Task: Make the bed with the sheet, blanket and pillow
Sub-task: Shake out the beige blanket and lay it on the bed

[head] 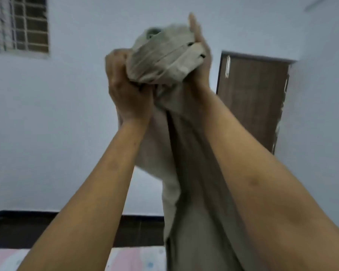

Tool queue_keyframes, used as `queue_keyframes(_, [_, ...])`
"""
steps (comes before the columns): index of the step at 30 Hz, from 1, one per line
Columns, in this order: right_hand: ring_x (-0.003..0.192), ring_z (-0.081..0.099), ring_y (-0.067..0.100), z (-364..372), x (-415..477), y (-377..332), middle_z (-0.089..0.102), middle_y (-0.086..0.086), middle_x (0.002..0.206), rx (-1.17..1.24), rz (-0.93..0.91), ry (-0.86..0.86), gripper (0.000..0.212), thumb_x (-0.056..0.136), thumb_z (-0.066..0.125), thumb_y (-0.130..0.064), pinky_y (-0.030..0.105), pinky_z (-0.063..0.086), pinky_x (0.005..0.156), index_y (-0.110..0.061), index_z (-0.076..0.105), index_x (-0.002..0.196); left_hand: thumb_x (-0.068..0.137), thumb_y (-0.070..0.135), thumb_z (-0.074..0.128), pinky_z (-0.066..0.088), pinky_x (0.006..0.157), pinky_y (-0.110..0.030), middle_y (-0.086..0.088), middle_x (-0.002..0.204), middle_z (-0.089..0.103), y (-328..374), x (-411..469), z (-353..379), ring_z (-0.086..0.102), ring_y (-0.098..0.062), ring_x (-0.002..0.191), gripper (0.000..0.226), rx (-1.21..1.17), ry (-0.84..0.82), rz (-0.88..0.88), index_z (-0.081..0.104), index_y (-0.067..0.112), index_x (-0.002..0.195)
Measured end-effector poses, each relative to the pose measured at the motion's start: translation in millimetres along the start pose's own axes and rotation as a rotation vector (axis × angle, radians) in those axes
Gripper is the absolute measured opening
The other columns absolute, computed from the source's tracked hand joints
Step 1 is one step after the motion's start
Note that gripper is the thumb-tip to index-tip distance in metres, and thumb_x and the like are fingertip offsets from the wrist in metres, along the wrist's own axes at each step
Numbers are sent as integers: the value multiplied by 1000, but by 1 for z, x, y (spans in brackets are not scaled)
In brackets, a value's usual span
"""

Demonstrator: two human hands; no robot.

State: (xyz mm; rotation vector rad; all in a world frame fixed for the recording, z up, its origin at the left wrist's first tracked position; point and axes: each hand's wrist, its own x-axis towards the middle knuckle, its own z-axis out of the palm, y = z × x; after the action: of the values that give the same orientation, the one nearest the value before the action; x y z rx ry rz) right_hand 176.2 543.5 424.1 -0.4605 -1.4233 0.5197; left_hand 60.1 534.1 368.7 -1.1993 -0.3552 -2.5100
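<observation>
Both my arms are raised high in front of me, holding a beige-grey cloth (164, 61) bunched into a folded wad at the top. My left hand (125, 89) grips the wad's left side with curled fingers. My right hand (201, 53) grips its right side, thumb pointing up. The rest of the cloth (186, 173) hangs down between my forearms to the bottom of the view. Whether it is the sheet or the blanket I cannot tell. A strip of the bed (137, 259), covered in pink and pale patterned fabric, shows at the bottom. No pillow is in sight.
A pale blue wall (67, 124) faces me, with a barred window (20, 26) at top left and a brown wooden door (252, 98) to the right. A dark skirting band (18, 227) runs behind the bed.
</observation>
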Motion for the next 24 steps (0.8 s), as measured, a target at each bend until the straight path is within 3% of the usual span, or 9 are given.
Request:
queue_keyframes(1, [103, 64, 16, 0, 3, -13, 66, 5, 107, -7, -60, 15, 32, 79, 60, -22, 25, 51, 90, -17, 53, 110, 79, 14, 61, 39, 81, -13, -2, 95, 60, -4, 7, 5, 52, -15, 90, 16, 20, -65, 106, 54, 14, 94])
queue_keyframes(3, [122, 53, 29, -16, -4, -15, 55, 16, 129, -263, -146, 46, 46, 83, 52, -23, 29, 44, 101, -9, 51, 126, 81, 21, 55, 46, 85, -28, -10, 99, 66, -23, 1, 6, 56, -25, 97, 18, 212, -270, 217, 57, 15, 97])
queue_keyframes(5, [121, 53, 30, -48, -23, 21, 56, 15, 132, -656, -133, -16, 51, 85, 44, -27, 24, 42, 97, -8, 54, 132, 80, 23, 40, 52, 76, -42, -13, 96, 66, -53, -31, -12, 62, -34, 91, 27, 502, -621, 305, 60, 13, 95])
queue_keyframes(7, [114, 57, 30, -88, -56, 73, 59, 7, 126, -1283, -27, -177, 40, 90, 47, -32, 29, 46, 91, -25, 56, 128, 84, 22, 42, 47, 84, -46, -9, 108, 63, -78, -69, -46, 61, -33, 100, 28, 726, -1133, 134, 59, 17, 106])
queue_keyframes(9, [111, 59, 28, -122, -101, 124, 60, 3, 122, -1647, 211, -319, 30, 91, 51, -39, 36, 51, 88, -31, 56, 119, 87, 25, 49, 44, 91, -39, -3, 122, 60, -93, -111, -86, 58, -29, 111, 32, 860, -1514, -72, 52, 25, 119])
queue_keyframes(13, [122, 51, 27, -156, -217, 203, 52, 5, 134, -1667, 865, -667, 36, 93, 50, -26, 38, 46, 98, -22, 50, 129, 91, 22, 46, 43, 91, -36, -4, 127, 58, -83, -201, -145, 55, -28, 116, 31, 889, -1885, -210, 51, 24, 121])
queue_keyframes(17, [121, 52, 30, -162, -329, 248, 53, 9, 135, -1512, 1230, -925, 42, 84, 60, -19, 39, 45, 100, -13, 56, 126, 90, 22, 50, 44, 87, -35, -2, 127, 56, -65, -273, -213, 55, -25, 117, 30, 942, -2237, -377, 53, 25, 120])
queue_keyframes(20, [117, 55, 29, -158, -398, 262, 55, 7, 131, -1409, 1358, -1021, 44, 84, 64, -18, 38, 48, 96, -14, 55, 127, 89, 20, 52, 45, 85, -34, -2, 123, 58, -51, -310, -268, 56, -23, 114, 28, 924, -2361, -431, 55, 23, 116])
queue_keyframes(24, [119, 54, 27, -149, -457, 259, 54, 4, 129, -1472, 1252, -1012, 34, 90, 53, -15, 38, 46, 92, -23, 53, 123, 93, 20, 47, 42, 85, -32, -4, 126, 56, -28, -338, -329, 54, -25, 117, 28, 853, -2469, -488, 53, 18, 120])
